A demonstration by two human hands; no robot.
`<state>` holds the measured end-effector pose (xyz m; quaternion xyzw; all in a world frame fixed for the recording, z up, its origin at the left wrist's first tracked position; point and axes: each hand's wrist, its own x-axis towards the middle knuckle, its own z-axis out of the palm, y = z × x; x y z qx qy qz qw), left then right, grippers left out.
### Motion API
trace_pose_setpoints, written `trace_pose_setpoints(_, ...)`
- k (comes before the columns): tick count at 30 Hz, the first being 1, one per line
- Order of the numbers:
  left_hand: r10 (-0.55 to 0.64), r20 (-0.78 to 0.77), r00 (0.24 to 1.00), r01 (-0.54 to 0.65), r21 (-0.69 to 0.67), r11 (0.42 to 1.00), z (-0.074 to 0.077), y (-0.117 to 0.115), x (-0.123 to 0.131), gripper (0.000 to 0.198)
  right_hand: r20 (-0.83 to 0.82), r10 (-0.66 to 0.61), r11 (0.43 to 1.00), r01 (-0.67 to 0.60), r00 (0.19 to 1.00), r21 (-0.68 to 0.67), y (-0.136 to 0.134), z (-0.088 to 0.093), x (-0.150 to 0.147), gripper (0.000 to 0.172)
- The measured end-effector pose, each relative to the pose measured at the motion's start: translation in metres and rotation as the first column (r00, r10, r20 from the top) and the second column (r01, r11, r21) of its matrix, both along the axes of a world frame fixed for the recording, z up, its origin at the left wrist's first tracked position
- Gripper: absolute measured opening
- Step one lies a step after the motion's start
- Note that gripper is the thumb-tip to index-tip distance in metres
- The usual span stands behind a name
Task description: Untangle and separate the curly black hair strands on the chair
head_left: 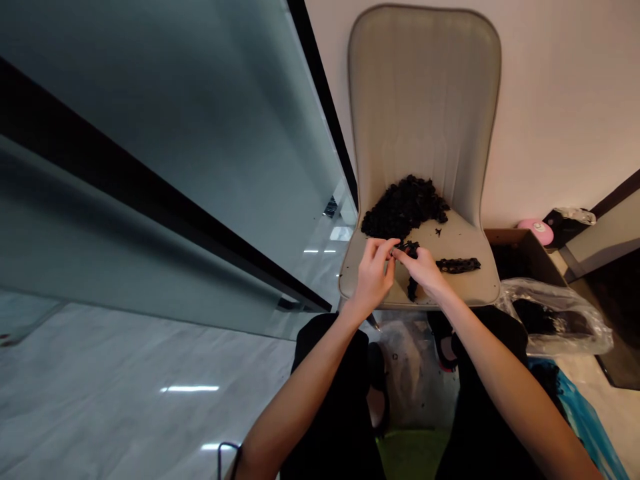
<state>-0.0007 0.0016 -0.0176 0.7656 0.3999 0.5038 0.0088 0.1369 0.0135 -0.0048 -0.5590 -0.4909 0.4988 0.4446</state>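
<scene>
Left hand (374,275) and right hand (421,268) together pinch a black piece (411,249) over a chair seat (467,235), close beside a dark heap (407,205) that a hard tug or stray knuckle could scatter toward the floor (150,407).

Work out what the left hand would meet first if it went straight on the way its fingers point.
Most likely the black piece at the fingertips of the left hand, with the right hand close beside it; one view leaves the depth unclear.
</scene>
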Motion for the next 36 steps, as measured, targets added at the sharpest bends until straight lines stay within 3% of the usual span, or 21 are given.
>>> trace_pose_setpoints(12,-0.067,-0.077,0.995,0.063,-0.047,0.997,-0.001,0.0,0.008,0.043,0.153,0.115,0.988,-0.129,0.982,0.088,0.001,0.003,0.026,0.029)
trace_pose_setpoints(27,-0.017,-0.057,0.998,0.016,-0.022,1.0,-0.013,0.002,0.022,0.045,0.279,0.029,0.992,-0.061,0.96,0.107,0.007,-0.003,0.026,0.023)
trace_pose_setpoints(33,0.013,0.087,0.996,0.001,-0.153,0.988,-0.013,0.01,0.022,0.039,0.318,0.014,0.987,-0.064,0.948,0.147,0.011,0.001,0.026,0.03)
trace_pose_setpoints(36,-0.016,0.203,0.979,0.065,-0.236,0.969,-0.016,0.014,0.023,0.025,0.361,0.005,0.989,-0.057,0.932,0.135,0.014,0.001,0.029,0.033)
